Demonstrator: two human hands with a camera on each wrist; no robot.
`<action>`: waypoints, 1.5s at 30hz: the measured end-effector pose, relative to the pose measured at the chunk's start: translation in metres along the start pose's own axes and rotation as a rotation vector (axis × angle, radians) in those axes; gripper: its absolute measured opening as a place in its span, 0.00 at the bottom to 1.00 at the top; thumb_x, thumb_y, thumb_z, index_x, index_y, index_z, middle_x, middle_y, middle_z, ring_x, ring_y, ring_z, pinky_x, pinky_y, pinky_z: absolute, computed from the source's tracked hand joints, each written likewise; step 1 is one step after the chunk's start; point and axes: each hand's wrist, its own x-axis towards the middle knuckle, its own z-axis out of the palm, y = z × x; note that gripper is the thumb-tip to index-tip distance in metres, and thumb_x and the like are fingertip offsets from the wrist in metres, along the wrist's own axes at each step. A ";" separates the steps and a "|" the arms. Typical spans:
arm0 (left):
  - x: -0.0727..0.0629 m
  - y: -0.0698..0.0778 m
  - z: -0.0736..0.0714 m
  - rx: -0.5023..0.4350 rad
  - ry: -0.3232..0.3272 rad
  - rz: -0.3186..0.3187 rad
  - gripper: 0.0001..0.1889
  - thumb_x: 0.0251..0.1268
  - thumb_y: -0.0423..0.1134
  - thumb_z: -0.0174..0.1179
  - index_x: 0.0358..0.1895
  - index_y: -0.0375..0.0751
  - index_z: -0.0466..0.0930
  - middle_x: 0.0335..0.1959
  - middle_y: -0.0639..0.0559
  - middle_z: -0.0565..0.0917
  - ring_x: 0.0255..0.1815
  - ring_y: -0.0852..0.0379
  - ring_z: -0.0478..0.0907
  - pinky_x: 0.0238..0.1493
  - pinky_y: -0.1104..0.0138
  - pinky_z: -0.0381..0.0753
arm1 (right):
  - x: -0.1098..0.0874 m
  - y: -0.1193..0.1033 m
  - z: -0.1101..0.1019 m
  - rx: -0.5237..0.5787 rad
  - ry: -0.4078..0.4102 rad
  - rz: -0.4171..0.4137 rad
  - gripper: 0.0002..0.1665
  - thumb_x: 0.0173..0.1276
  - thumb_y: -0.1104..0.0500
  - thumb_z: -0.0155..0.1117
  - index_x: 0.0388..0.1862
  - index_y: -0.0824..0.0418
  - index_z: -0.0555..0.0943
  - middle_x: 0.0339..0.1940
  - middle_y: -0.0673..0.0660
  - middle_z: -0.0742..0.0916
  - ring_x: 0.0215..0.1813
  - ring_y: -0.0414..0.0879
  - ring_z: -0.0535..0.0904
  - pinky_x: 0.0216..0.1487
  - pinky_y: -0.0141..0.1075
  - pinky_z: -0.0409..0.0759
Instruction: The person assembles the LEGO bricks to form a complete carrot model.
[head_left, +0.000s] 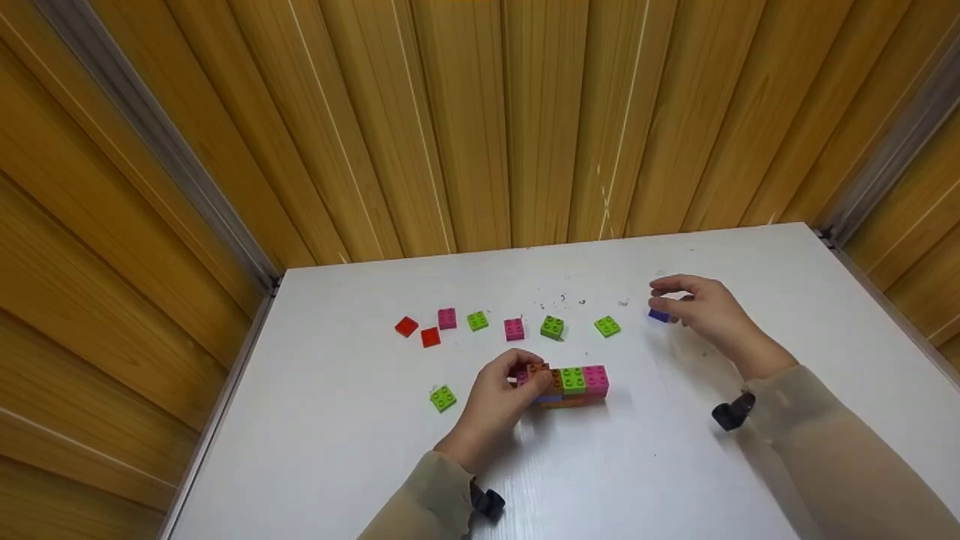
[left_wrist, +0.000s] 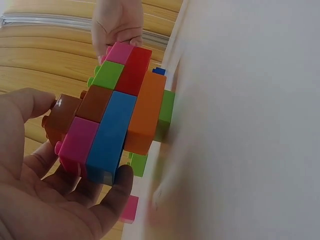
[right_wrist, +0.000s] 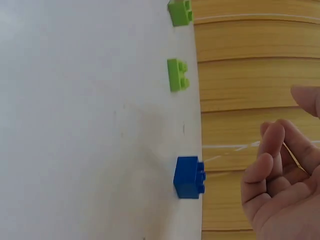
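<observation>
Plastic brick stack; long axis left-to-right; studs upward

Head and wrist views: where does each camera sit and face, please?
Head: on the head, facing forward and down over the table, showing left hand and right hand.
Left wrist: there, toward the brick build; both hands show.
Right wrist: there, toward the blue brick; right hand shows.
Head and left wrist share the brick build.

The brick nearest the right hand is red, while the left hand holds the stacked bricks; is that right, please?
Not red: the brick nearest the right hand is blue, as the right wrist view shows; the left hand holds the stacked bricks.
</observation>
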 end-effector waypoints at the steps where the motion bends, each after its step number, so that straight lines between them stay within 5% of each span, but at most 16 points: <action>1: 0.000 -0.001 0.000 0.002 -0.002 -0.002 0.12 0.81 0.51 0.70 0.57 0.53 0.87 0.52 0.56 0.87 0.56 0.57 0.79 0.59 0.64 0.82 | 0.004 0.004 -0.004 -0.012 0.007 0.018 0.38 0.86 0.43 0.68 0.84 0.62 0.75 0.80 0.66 0.83 0.62 0.57 0.83 0.59 0.39 0.84; 12: -0.001 -0.001 0.001 -0.018 0.005 -0.024 0.12 0.81 0.52 0.71 0.58 0.54 0.86 0.53 0.56 0.87 0.57 0.56 0.79 0.59 0.65 0.82 | 0.029 0.029 -0.023 -0.089 -0.048 0.172 0.39 0.81 0.47 0.73 0.84 0.62 0.77 0.86 0.71 0.76 0.72 0.65 0.81 0.73 0.51 0.84; 20: -0.001 0.000 0.001 -0.020 0.007 -0.036 0.13 0.80 0.52 0.72 0.58 0.55 0.86 0.55 0.58 0.88 0.58 0.57 0.81 0.63 0.63 0.85 | 0.029 0.031 -0.010 -0.086 -0.009 0.179 0.39 0.76 0.55 0.76 0.80 0.70 0.78 0.79 0.75 0.81 0.63 0.57 0.81 0.52 0.35 0.86; 28: 0.000 0.001 -0.002 -0.008 -0.008 -0.042 0.15 0.77 0.53 0.75 0.59 0.57 0.86 0.58 0.58 0.88 0.60 0.56 0.81 0.68 0.59 0.85 | 0.028 0.033 -0.007 -0.061 0.010 0.189 0.37 0.77 0.56 0.74 0.78 0.71 0.78 0.78 0.75 0.80 0.65 0.57 0.79 0.53 0.34 0.85; 35: 0.000 -0.002 -0.004 0.046 -0.019 -0.026 0.21 0.69 0.42 0.82 0.61 0.56 0.85 0.60 0.58 0.87 0.62 0.56 0.82 0.73 0.56 0.85 | 0.025 0.033 -0.009 -0.071 0.039 0.197 0.37 0.79 0.51 0.72 0.80 0.68 0.77 0.78 0.72 0.80 0.61 0.57 0.81 0.51 0.35 0.86; 40: 0.000 -0.004 -0.004 0.035 -0.031 -0.037 0.22 0.70 0.37 0.80 0.62 0.57 0.85 0.63 0.57 0.86 0.67 0.54 0.81 0.77 0.53 0.85 | 0.016 0.027 -0.008 -0.059 0.040 0.195 0.38 0.80 0.47 0.72 0.81 0.64 0.77 0.82 0.71 0.79 0.66 0.61 0.81 0.59 0.41 0.85; 45: 0.000 -0.003 -0.004 0.036 -0.034 -0.045 0.23 0.70 0.33 0.79 0.62 0.57 0.85 0.64 0.56 0.86 0.68 0.53 0.81 0.77 0.52 0.85 | 0.006 0.015 -0.002 -0.040 0.033 0.163 0.39 0.79 0.45 0.74 0.81 0.62 0.78 0.85 0.72 0.76 0.80 0.68 0.73 0.78 0.59 0.78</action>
